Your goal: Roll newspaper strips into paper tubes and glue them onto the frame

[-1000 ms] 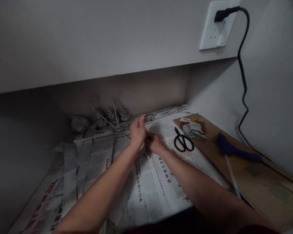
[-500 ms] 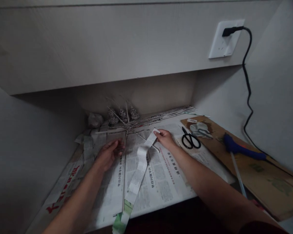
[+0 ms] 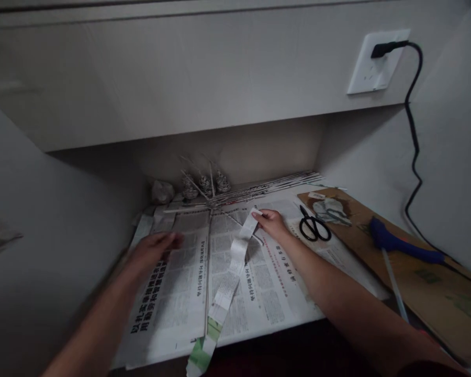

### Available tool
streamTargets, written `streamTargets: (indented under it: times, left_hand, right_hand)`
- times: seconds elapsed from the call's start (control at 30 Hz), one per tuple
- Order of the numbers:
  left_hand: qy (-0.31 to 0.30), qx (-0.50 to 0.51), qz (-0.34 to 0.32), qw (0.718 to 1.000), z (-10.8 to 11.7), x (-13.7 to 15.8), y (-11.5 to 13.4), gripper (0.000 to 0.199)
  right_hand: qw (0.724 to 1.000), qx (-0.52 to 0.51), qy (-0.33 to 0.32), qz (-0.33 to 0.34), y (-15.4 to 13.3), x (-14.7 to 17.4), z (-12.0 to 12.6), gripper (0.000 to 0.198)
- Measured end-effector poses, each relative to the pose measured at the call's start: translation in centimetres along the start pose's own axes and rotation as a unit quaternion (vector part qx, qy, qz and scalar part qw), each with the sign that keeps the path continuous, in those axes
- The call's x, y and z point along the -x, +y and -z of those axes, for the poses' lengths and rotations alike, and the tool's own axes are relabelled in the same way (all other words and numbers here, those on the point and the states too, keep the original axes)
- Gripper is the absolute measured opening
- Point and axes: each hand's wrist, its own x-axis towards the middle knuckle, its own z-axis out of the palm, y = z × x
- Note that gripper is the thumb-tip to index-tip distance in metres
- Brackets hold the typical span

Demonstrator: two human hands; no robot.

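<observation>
Okay, right hand [image 3: 272, 225]: pinching one end of the strip between thumb and fingers, hovering just over the printed sheets.
Paper strip [image 3: 226, 290]: hanging from the right-hand grip, bending in loose waves toward the camera, showing fine print near the grip and green patches at the low end, trailing past the near edge of the sheets.
Left hand [image 3: 153, 251]: reaching out left of the grip, above the sheets, blurring; can't tell whether holding anything.
Newspaper [image 3: 172, 314]: spreading under the grip and out to the left.
Scissors [image 3: 315, 229]: lying just right of the grip, pointing blades away.
Paper sticks [image 3: 275, 184]: lying beyond the grip in a long bundle, stretching off to the right.
Coiled cones [image 3: 205, 186]: standing beyond the grip, to the left, three in a row.
Crumpled bundle [image 3: 163, 191]: sitting left of the cones.
Cardboard [image 3: 427, 314]: lying right of the scissors.
Blue glue gun [image 3: 400, 247]: resting on the cardboard, well right of the grip.
Black cord [image 3: 414, 141]: running from the gun up to the socket [image 3: 367, 73], high right of the grip.
</observation>
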Motion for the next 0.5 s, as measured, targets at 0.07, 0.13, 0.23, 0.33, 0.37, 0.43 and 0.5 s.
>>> streamTargets:
  times: [0.07, 0.13, 0.23, 0.33, 0.37, 0.43, 0.5]
  left_hand:
    - [-0.075, 0.073, -0.028, 0.994, -4.4, -0.4, 1.5, 0.042]
    - [-0.119, 0.140, -0.027, 0.983, -8.8, -0.9, 2.7, 0.042]
    - [-0.164, 0.212, 0.009, 0.963, -14.1, -1.5, 3.7, 0.040]
    - [-0.232, 0.254, 0.048, 0.938, -17.1, -1.6, 3.6, 0.033]
    - [-0.253, 0.257, 0.052, 0.931, -17.6, -1.5, 3.4, 0.029]
    - [-0.277, 0.256, 0.047, 0.925, -18.1, -1.1, 2.9, 0.023]
    - [-0.281, 0.246, 0.043, 0.927, -18.2, -0.7, 2.4, 0.022]
  right_hand:
    - [1.000, -0.003, -0.004, -0.011, -0.6, 0.2, -0.1, 0.039]
    - [1.000, -0.005, -0.006, -0.023, -1.3, 0.5, -0.2, 0.040]
    - [0.999, -0.002, -0.015, -0.038, -2.5, 0.9, -0.3, 0.040]
    - [0.998, 0.003, -0.035, -0.048, -3.7, 1.3, -0.2, 0.040]
    - [0.998, 0.005, -0.042, -0.051, -4.1, 1.5, -0.2, 0.040]
    - [0.996, 0.015, -0.062, -0.059, -4.8, 1.8, -0.1, 0.042]
    - [0.994, 0.040, -0.083, -0.058, -5.4, 2.1, 0.3, 0.044]
